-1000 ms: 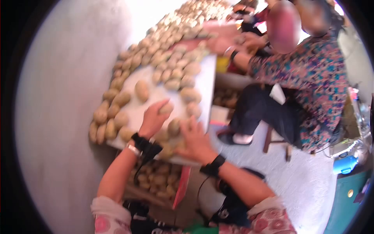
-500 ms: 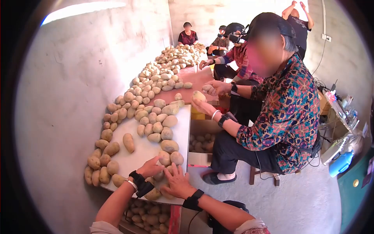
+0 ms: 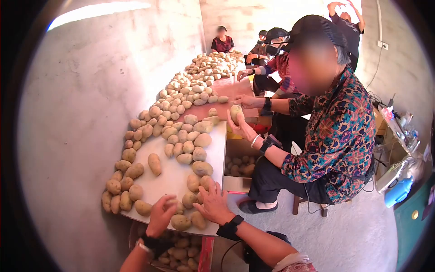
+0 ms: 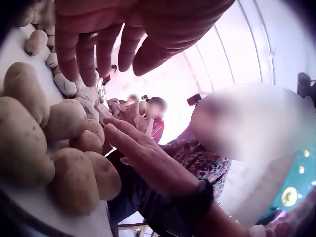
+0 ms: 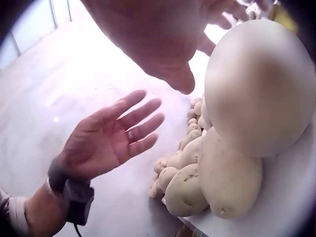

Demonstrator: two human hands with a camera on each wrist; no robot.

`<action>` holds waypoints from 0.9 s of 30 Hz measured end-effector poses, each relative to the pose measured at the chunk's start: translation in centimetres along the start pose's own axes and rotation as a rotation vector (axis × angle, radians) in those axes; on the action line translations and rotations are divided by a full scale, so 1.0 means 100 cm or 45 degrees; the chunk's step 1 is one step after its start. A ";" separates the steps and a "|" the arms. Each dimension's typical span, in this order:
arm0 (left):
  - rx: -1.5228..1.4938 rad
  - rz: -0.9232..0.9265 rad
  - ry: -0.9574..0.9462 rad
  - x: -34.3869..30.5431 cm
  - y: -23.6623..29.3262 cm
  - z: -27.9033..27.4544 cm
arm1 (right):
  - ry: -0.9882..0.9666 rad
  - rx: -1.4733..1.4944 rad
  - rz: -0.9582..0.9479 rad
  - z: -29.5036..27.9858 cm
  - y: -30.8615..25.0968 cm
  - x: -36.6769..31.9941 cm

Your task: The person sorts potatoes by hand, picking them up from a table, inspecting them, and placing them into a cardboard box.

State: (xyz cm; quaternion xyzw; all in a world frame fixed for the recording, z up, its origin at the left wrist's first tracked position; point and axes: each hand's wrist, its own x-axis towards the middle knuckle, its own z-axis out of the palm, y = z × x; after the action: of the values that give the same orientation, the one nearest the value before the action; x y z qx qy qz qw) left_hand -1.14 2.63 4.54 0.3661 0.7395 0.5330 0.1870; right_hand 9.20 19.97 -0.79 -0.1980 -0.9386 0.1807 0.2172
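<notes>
Near the front edge of the white table (image 3: 152,183), the left hand (image 3: 160,217) is raised with loosely bent fingers and nothing in them; in the right wrist view the left hand (image 5: 103,140) shows its spread fingers and palm. Just right of it, the right hand (image 3: 215,205) lies over the potatoes at the table's right edge, fingers extended. Several potatoes (image 3: 181,222) sit between and beside the hands. In the left wrist view the right hand (image 4: 150,160) has straight fingers beside the potato cluster (image 4: 74,180). Whether its fingertips touch a potato is hard to tell.
One potato (image 3: 154,164) lies alone mid-table, with rows along the left and right edges. A crate of potatoes (image 3: 206,254) stands below the front edge. At the right sits a person in a patterned shirt (image 3: 333,136), holding a potato (image 3: 235,114). More people sit farther back.
The left hand has moved back from the potatoes toward the table's front edge, its fingers raised. The right hand stays at the right-side potatoes. The seated neighbour's hands have shifted around a potato.
</notes>
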 end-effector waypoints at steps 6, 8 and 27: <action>-0.096 -0.269 -0.137 -0.111 -0.038 -0.009 | -0.028 0.005 -0.043 0.001 -0.007 0.009; -0.098 -0.321 -0.104 -0.141 -0.067 -0.002 | 0.007 0.075 -0.125 -0.003 -0.012 0.010; 1.188 -0.658 -0.367 -0.138 -0.325 0.024 | 0.086 0.122 -0.230 -0.001 -0.035 0.035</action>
State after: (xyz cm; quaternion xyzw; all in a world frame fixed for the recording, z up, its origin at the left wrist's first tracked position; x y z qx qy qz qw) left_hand -1.52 -11.34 -27.97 0.2861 0.9299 0.0302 0.2291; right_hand 5.30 18.59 2.00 -0.1078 -0.9351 0.1984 0.2733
